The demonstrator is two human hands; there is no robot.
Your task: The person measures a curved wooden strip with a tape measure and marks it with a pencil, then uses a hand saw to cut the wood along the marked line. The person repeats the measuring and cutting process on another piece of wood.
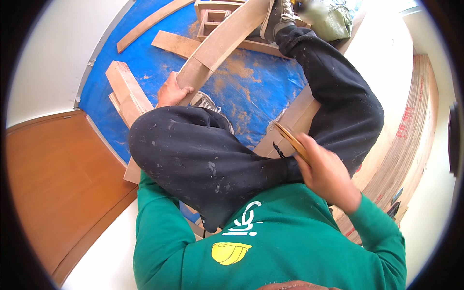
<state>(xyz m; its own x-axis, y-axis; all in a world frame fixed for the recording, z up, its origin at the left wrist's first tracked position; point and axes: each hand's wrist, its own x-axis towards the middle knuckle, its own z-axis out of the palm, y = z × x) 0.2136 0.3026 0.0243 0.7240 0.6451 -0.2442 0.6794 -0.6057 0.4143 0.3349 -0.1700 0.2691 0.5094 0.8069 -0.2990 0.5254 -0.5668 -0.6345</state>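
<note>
A long curved wooden board (227,36) slants up and away from between my legs, its far end beside my right shoe (276,19). A joint line crosses it. My left hand (173,90) grips its near end, thumb over the near edge. My right hand (323,169) is raised over my lap, closed on a thin, tan, folded sheet that looks like folded sandpaper (291,140). The sheet is held apart from the board.
A blue tarp (145,72) dusted with sawdust covers the floor. On it lie a curved strip (150,26), wooden blocks (126,89) and a small wooden frame (211,21). Stacked plywood sheets (411,130) stand at right, a green bag (331,21) at the far right, an orange-brown panel (63,174) at left.
</note>
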